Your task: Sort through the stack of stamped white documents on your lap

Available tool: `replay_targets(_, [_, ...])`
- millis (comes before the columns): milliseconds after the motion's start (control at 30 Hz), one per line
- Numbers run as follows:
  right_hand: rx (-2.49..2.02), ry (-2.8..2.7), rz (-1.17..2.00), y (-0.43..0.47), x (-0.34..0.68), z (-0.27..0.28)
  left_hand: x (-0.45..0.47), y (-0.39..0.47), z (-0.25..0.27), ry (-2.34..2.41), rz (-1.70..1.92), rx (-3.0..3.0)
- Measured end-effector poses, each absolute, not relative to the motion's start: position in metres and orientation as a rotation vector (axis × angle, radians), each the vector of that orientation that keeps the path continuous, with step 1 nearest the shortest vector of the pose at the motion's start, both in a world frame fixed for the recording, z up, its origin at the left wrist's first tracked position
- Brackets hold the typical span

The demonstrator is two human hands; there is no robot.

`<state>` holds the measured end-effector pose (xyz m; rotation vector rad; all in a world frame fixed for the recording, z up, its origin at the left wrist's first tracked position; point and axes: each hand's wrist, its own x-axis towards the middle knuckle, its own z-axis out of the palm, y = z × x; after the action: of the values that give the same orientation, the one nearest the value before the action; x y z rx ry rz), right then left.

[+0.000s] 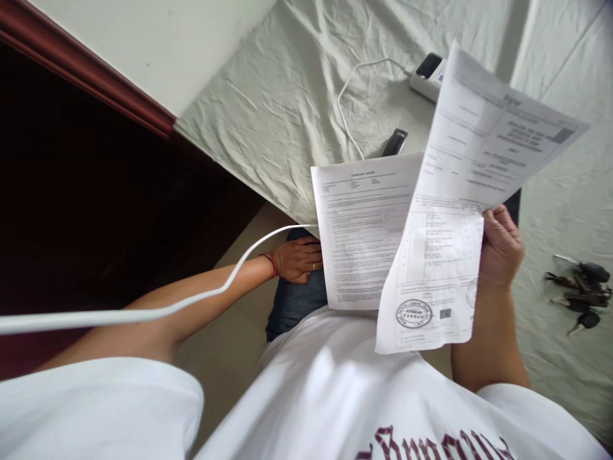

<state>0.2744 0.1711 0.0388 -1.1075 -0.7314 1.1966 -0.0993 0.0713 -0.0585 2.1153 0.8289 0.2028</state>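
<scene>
Spread below, one wrinkled cloth (268,96). Above it, two printed pages (357,243), one pinched at its edge in one right hand (501,246). Laid flat on blue jeans (294,306), one left hand (299,259), fingers extended. On the cloth, at right, one bunch of keys (587,287).

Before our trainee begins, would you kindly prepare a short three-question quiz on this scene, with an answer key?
1. Which of the person's hands grips the stamped sheet?
2. True or false: the keys lie on the pale green cloth.
3. The left hand rests on:
A) the keys
B) the blue jeans
C) the stamped sheet

Key:
1. The right hand.
2. True.
3. B.
</scene>
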Motion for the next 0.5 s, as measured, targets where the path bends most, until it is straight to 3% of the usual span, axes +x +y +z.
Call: replay_targets(500, [-1.097,-0.760,1.203,0.1724,0.2761,0.0411,-0.0960,0.0721,-0.0536,0.899,0.371,1.910])
